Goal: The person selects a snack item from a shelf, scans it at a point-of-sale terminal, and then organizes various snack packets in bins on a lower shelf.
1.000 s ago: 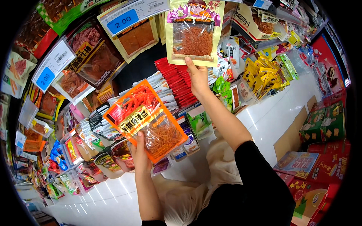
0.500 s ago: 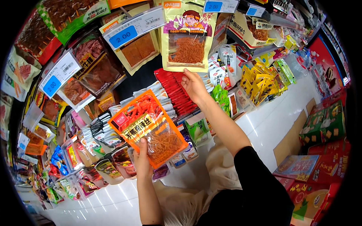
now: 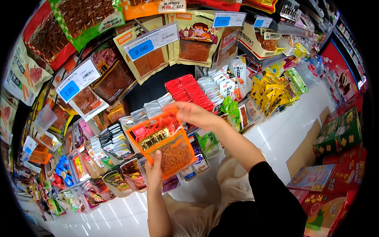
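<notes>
The left hand (image 3: 154, 170) was pinching the orange packet (image 3: 170, 152) at its lower left edge, near the red sachets (image 3: 190, 91). The right hand (image 3: 193, 115) was at its upper right corner, blurred; whether its fingers pinched, I could not tell.

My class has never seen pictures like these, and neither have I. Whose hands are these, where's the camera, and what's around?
There is no robot: these are a person's bare hands. A wide fisheye camera on the person's head looks down, so straight edges bend. The left hand holds an orange packet. The right hand is at its top; blur hides whether it grips. Beyond are red packets, yellow packets and price tags; boxes sit at right.
</notes>
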